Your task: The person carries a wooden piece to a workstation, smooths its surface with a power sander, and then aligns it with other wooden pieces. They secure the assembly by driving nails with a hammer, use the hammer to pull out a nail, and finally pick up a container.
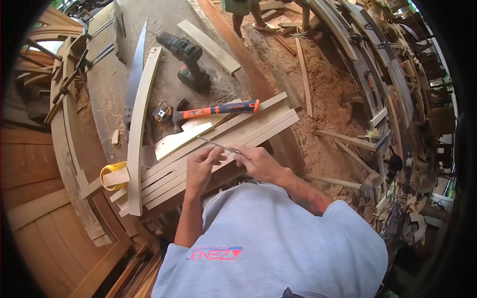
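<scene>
Farthest left of the left grip, a yellow ring-shaped thing (114, 176) lies against a wooden block (117, 177), no lettering legible on it. Nearer to that grip, and reaching well ahead of it, are a handsaw blade (135, 79), bare of readable marks, and a long curved wooden slat (141, 126). Ahead and left of it, a compact black-and-orange tape measure (162, 112) sits on the table (105, 87), its markings too small to read. Farther ahead stands a dark green and black cordless drill (184, 54), with a red patch but no legible brand. The left grip (217, 155) has its thumb and fingertips drawn together beside a slender grey rod (209, 141); whether it grasps the rod cannot be told. Behind it, the light-blue shirt (278, 233) bears red lettering (216, 254), seen inverted and apparently including "ZEN". Just ahead of both grips, an orange-and-blue hammer (221, 109) carries handle print too small to make out. The right grip (237, 155) is closed on the rod's near end, above stacked wooden strips (273, 124). Far ahead are another person's legs (238, 24); sawdust (330, 94) spreads to its right.
</scene>
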Action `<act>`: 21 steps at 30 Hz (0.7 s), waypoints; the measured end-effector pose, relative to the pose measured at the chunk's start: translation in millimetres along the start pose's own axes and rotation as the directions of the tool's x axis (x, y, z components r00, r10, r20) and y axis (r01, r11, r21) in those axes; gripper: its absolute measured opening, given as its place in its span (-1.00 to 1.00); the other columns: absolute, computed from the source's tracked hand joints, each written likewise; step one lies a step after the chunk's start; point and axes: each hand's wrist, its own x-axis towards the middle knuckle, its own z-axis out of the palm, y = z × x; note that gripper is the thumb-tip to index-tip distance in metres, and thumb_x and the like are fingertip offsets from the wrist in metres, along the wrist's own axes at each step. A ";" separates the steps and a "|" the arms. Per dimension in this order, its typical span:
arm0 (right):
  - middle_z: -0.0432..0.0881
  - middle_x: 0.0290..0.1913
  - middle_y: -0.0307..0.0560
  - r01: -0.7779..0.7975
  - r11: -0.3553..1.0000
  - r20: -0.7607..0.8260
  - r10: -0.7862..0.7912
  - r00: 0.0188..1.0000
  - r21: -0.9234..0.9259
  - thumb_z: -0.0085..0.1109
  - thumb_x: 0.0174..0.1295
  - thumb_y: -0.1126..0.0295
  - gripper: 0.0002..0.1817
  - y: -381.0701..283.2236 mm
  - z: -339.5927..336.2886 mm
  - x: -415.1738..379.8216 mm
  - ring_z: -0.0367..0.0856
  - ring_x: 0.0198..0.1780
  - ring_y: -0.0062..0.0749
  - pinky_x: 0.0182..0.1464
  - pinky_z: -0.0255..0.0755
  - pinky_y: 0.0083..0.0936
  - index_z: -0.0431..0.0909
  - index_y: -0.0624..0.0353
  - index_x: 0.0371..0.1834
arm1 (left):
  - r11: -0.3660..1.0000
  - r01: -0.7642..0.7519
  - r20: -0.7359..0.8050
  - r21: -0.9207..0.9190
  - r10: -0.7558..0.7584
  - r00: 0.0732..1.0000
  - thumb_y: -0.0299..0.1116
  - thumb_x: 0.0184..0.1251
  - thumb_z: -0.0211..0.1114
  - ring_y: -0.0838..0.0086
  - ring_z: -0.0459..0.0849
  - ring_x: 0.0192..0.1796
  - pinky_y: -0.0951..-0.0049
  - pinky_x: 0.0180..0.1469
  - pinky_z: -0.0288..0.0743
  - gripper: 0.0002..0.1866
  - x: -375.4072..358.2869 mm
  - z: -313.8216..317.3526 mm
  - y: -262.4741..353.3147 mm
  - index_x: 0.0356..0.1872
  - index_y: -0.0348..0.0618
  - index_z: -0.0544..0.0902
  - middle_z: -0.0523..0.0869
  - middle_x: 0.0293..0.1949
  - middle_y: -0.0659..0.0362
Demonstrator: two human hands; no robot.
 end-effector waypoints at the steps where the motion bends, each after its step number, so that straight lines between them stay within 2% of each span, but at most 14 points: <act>1: 0.72 -0.20 0.19 -0.121 0.993 0.016 0.121 0.992 0.010 0.09 0.37 0.49 -0.62 11.3 -10.1 -14.5 0.74 -0.19 -0.09 -0.10 0.62 -0.29 0.49 0.26 0.25 | 0.977 -0.058 -0.122 0.207 0.084 0.989 -0.21 0.34 0.44 0.38 0.74 -0.21 0.41 -0.14 0.59 -0.64 6.9 -14.8 -7.7 -0.10 -0.36 0.75 0.79 -0.28 0.06; 3: 0.72 -0.31 0.06 -0.135 0.990 -0.207 0.138 0.969 0.030 0.08 0.40 0.47 -0.68 37.3 -31.2 -45.4 0.71 -0.35 -0.26 -0.23 0.61 -0.38 0.56 0.25 0.18 | 0.655 -0.033 -0.390 0.755 0.488 0.781 -0.17 0.39 0.38 0.17 0.73 -0.11 0.23 -0.03 0.59 -0.59 23.1 -60.1 -11.3 -0.01 -0.38 0.70 0.77 -0.18 -0.08; 5: 0.68 -0.37 0.04 -0.254 0.966 -0.312 0.259 0.914 0.055 0.09 0.42 0.45 -0.73 67.4 -54.1 -79.6 0.67 -0.40 -0.39 -0.28 0.58 -0.46 0.60 0.29 0.11 | 0.333 0.192 -0.349 0.923 0.519 0.780 -0.07 0.36 0.37 0.01 0.70 -0.06 0.09 0.06 0.54 -0.49 37.4 -114.6 -28.7 0.03 -0.39 0.66 0.73 -0.10 -0.19; 6: 0.66 -0.38 0.05 -0.299 0.954 -0.359 0.281 0.890 0.006 0.09 0.42 0.45 -0.74 78.5 -66.0 -95.1 0.66 -0.42 -0.38 -0.32 0.54 -0.45 0.61 0.31 0.08 | 0.314 0.184 -0.330 0.932 0.518 0.789 -0.07 0.36 0.37 0.01 0.70 -0.06 0.09 0.06 0.54 -0.49 43.1 -123.0 -28.2 0.03 -0.39 0.66 0.73 -0.10 -0.19; 8: 0.67 -0.36 0.05 -0.347 0.938 -0.469 0.311 0.827 0.010 0.09 0.41 0.45 -0.76 98.9 -81.1 -118.3 0.64 -0.43 -0.36 -0.33 0.51 -0.42 0.62 0.32 0.03 | 0.204 0.413 -0.422 0.888 0.005 0.906 -0.02 0.28 0.41 0.05 0.70 -0.11 0.09 0.06 0.51 -0.43 54.4 -133.3 -24.0 0.00 -0.42 0.65 0.74 -0.13 -0.16; 9: 0.67 -0.35 0.06 -0.371 0.929 -0.505 0.323 0.800 0.007 0.09 0.41 0.44 -0.77 107.8 -86.4 -126.2 0.64 -0.42 -0.35 -0.32 0.52 -0.41 0.63 0.32 0.01 | 0.188 0.403 -0.413 0.896 0.014 0.911 -0.02 0.28 0.41 0.05 0.70 -0.11 0.09 0.06 0.51 -0.43 60.9 -145.5 -31.5 0.00 -0.42 0.65 0.74 -0.13 -0.16; 11: 0.68 -0.34 0.07 -0.390 0.921 -0.513 0.340 0.788 0.011 0.10 0.41 0.45 -0.77 115.4 -95.7 -134.4 0.64 -0.42 -0.33 -0.31 0.52 -0.40 0.63 0.32 0.01 | 0.594 0.180 -0.305 0.784 0.116 0.945 0.02 0.28 0.39 0.22 0.58 -0.28 0.13 -0.17 0.44 -0.47 65.5 -154.7 -42.9 -0.36 -0.41 0.63 0.66 -0.35 -0.02; 12: 0.68 -0.33 0.08 -0.406 0.914 -0.508 0.349 0.788 -0.003 0.10 0.40 0.45 -0.78 117.8 -100.3 -138.1 0.64 -0.41 -0.31 -0.31 0.53 -0.39 0.63 0.32 0.00 | 0.504 0.321 -0.384 0.802 0.024 0.923 -0.11 0.23 0.43 0.25 0.67 -0.18 0.22 -0.16 0.50 -0.43 64.7 -157.0 -32.7 -0.03 -0.54 0.62 0.72 -0.22 -0.09; 13: 0.68 -0.33 0.08 -0.406 0.914 -0.512 0.352 0.784 0.006 0.10 0.40 0.45 -0.78 119.5 -103.3 -139.7 0.64 -0.41 -0.31 -0.31 0.53 -0.39 0.63 0.32 0.00 | 0.496 0.317 -0.380 0.808 0.028 0.925 -0.11 0.23 0.43 0.25 0.67 -0.18 0.22 -0.16 0.50 -0.43 60.7 -149.0 -15.6 -0.03 -0.54 0.62 0.72 -0.22 -0.09; 15: 0.68 -0.32 0.10 -0.385 0.923 -0.462 0.346 0.816 0.011 0.11 0.39 0.46 -0.78 122.8 -106.8 -140.4 0.65 -0.40 -0.28 -0.30 0.53 -0.38 0.63 0.32 0.00 | 0.715 0.408 -0.445 0.568 -0.150 0.883 -0.14 0.24 0.43 0.42 0.58 -0.39 0.39 -0.39 0.40 -0.51 46.7 -139.2 3.9 -0.13 -0.51 0.65 0.66 -0.37 0.07; 16: 0.68 -0.32 0.10 -0.381 0.924 -0.456 0.347 0.820 0.017 0.11 0.39 0.46 -0.78 126.7 -106.8 -142.5 0.65 -0.40 -0.28 -0.30 0.53 -0.38 0.63 0.32 0.00 | 0.866 0.352 -0.343 0.355 -0.229 0.911 -0.28 0.25 0.43 0.60 0.39 -0.54 0.51 -0.52 0.20 -0.70 49.5 -165.1 -13.7 -0.22 -0.37 0.64 0.52 -0.50 0.26; 19: 0.68 -0.34 0.10 -0.319 0.947 -0.416 0.307 0.856 0.042 0.12 0.38 0.47 -0.79 137.5 -106.0 -152.5 0.65 -0.41 -0.27 -0.30 0.53 -0.38 0.62 0.32 0.00 | 0.879 0.347 -0.436 0.326 -0.186 0.880 -0.42 0.27 0.40 0.66 0.29 -0.60 0.52 -0.54 0.15 -0.85 25.5 -166.4 -29.4 -0.27 -0.25 0.62 0.43 -0.58 0.34; 20: 0.67 -0.37 0.08 -0.326 0.944 -0.398 0.321 0.859 0.058 0.12 0.39 0.47 -0.78 138.5 -107.5 -156.9 0.64 -0.43 -0.31 -0.32 0.53 -0.40 0.62 0.32 0.00 | 0.939 0.330 -0.383 0.102 -0.269 0.884 -0.50 0.26 0.38 0.63 0.39 -0.54 0.53 -0.49 0.24 -0.86 14.8 -149.4 -24.6 -0.21 -0.22 0.60 0.53 -0.48 0.31; 21: 0.66 -0.41 0.06 -0.332 0.941 -0.381 0.334 0.862 0.074 0.12 0.40 0.47 -0.78 139.1 -109.0 -160.6 0.63 -0.46 -0.34 -0.33 0.52 -0.42 0.62 0.31 0.01 | 0.980 0.168 -0.404 -0.108 -0.198 0.893 -0.50 0.27 0.37 0.58 0.52 -0.43 0.56 -0.35 0.41 -0.81 -0.4 -102.2 -13.2 -0.13 -0.24 0.59 0.61 -0.34 0.27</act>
